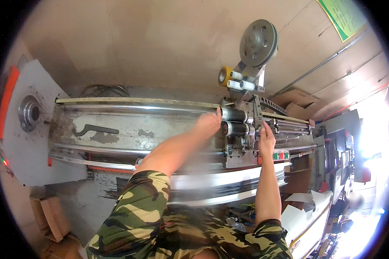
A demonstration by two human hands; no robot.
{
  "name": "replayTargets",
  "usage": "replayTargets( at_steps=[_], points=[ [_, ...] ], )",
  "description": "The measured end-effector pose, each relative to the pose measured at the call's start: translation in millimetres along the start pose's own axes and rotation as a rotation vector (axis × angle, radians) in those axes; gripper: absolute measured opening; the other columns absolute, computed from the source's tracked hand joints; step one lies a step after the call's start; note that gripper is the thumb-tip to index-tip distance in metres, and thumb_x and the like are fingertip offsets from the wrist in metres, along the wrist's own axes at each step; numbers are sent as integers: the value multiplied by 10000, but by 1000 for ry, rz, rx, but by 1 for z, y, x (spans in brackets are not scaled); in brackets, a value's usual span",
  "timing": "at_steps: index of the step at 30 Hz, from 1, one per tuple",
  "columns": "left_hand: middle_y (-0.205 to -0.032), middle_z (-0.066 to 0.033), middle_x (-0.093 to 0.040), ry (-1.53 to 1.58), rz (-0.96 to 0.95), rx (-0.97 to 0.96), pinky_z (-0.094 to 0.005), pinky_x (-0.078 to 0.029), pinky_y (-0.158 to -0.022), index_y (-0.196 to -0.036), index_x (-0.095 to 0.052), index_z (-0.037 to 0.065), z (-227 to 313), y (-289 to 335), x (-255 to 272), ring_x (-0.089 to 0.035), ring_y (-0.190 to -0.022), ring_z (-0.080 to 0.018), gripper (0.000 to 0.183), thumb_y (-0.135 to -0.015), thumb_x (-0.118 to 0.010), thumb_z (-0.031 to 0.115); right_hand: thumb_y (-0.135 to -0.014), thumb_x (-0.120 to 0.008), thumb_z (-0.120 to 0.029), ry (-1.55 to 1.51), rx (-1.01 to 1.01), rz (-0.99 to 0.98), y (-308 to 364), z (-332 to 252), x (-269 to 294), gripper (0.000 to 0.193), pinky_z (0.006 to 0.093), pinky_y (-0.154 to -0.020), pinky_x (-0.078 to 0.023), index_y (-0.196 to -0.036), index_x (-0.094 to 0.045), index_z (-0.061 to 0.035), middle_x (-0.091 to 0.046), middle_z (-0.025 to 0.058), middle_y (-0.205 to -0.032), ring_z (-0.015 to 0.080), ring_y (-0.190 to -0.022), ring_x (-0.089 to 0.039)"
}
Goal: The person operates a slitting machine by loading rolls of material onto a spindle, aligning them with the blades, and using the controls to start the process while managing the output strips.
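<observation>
Two black rollers with silver ends, an upper roller [234, 115] and a lower roller [237, 129], sit one beyond the other in a metal carriage of a long machine. My left hand [208, 123] is at their left ends, its fingers bent and one fingertip against the carriage's edge; what it grips is hidden. On the carriage's right side, my right hand [267, 136] has its fingers drawn together at a small metal part I cannot make out. Above the carriage stand a large grey disc wheel [258, 43], a yellow tape roll [224, 76] and several white rollers [235, 85].
A black hook spanner [97, 130] lies on the worn machine bed. Polished rails [151, 108] run lengthwise. Green and red buttons [281, 156] are on the carriage front. Stacked sheets [220, 183] lie before me. A grey housing [39, 99] closes the left end; cardboard [54, 216] stands below it.
</observation>
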State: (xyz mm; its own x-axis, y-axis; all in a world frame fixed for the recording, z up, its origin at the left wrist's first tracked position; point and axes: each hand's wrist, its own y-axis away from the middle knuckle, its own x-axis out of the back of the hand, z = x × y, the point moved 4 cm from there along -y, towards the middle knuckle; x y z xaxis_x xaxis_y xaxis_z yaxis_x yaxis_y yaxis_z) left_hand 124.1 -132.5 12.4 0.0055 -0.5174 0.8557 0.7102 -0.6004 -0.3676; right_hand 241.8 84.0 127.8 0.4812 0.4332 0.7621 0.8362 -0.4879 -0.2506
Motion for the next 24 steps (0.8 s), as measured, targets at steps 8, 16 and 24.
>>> replayTargets(
  at_steps=[8,16,24],
  points=[
    [-802,-69,-670,-162,36,-13,-347,-486,-567,-1373,-514,-82,4,-7,-16,-629,-685,-185,521,-906,-524,149,-929,-616,-85,130,370,-39,19,-47,-20,294,370,-910,-523,-1214,-681,-51,-702,163,-1148,308,-1028,-684],
    [-847,-257,-698,212,-23,37,-500,-561,-726,-1133,-564,-76,2,-12,-9,-701,-803,-402,298,-930,-474,124,-840,-592,13,338,543,-94,43,-83,-96,414,426,-876,-534,-1239,-640,-85,-690,147,-1121,348,-1021,-659],
    [-841,-211,-711,19,83,-193,-449,-581,-707,-1162,-601,-47,7,5,65,-724,-808,-342,339,-904,-538,163,-860,-552,-34,394,576,-38,34,-104,-129,513,445,-807,-548,-1368,-527,-104,-699,140,-1015,347,-943,-670]
  ],
)
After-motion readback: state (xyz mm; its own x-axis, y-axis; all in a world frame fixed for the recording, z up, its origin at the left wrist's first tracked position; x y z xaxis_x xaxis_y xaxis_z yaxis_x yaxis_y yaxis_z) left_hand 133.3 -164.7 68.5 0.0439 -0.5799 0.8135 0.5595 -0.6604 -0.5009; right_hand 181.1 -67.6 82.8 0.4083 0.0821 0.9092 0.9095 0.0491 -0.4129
